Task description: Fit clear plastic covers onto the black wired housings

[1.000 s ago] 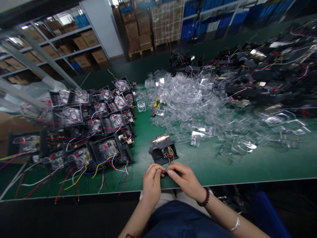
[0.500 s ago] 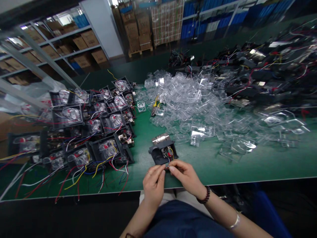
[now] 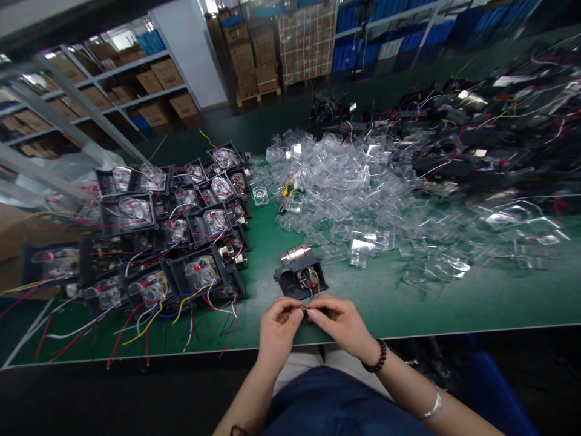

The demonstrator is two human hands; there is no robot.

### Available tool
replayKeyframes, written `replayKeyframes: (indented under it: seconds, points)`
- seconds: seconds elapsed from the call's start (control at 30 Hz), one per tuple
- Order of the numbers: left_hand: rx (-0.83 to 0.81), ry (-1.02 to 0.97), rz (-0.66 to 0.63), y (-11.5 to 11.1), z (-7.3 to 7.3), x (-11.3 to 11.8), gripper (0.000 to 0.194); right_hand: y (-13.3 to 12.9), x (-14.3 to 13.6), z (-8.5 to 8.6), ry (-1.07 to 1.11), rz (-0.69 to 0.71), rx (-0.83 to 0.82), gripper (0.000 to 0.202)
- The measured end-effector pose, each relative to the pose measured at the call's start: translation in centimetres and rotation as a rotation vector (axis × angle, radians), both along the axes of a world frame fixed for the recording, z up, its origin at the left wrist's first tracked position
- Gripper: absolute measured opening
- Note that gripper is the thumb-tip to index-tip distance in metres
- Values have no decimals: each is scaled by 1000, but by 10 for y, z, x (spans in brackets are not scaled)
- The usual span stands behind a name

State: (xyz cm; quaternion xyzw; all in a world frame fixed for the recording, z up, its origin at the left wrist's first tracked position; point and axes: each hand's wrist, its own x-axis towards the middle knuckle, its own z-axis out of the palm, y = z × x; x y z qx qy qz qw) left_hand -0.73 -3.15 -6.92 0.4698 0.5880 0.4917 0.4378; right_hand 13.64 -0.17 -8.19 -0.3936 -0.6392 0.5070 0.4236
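Just in front of me on the green table lies a dark grey housing with a metal valve body on its far side. Red, yellow and pale wires show inside the housing. My left hand and my right hand meet at its near edge, fingertips pinched together on the ends of its wires. The fingers partly hide the wire ends. A dark bead bracelet and a silver band sit on the right arm.
At left stand several dark housings with clear covers, their loose wires hanging toward the front edge. Clear plastic covers are heaped at centre right, with yellow-handled pliers beside them. More wired housings pile up at far right.
My left hand's fingers have shifted and curled more at the wire ends. My right hand stays close to the same spot; the housing has hardly moved.
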Motion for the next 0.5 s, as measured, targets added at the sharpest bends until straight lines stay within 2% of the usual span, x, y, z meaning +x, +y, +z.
replayKeyframes:
  seconds: [0.13,0.3,0.4,0.5]
  points:
    - [-75,-62,-75,1,1,-1,35,0,1,-2,32,13,8,13]
    - [-84,-23,-108,-1,3,-3,36,-1,0,-2,20,12,8,14]
    - [31,127,-76,-4,1,-2,30,-1,0,-3,1,0,-13,14]
    - [291,347,-36,-7,-2,-1,18,0,1,-4,5,-9,-48,16]
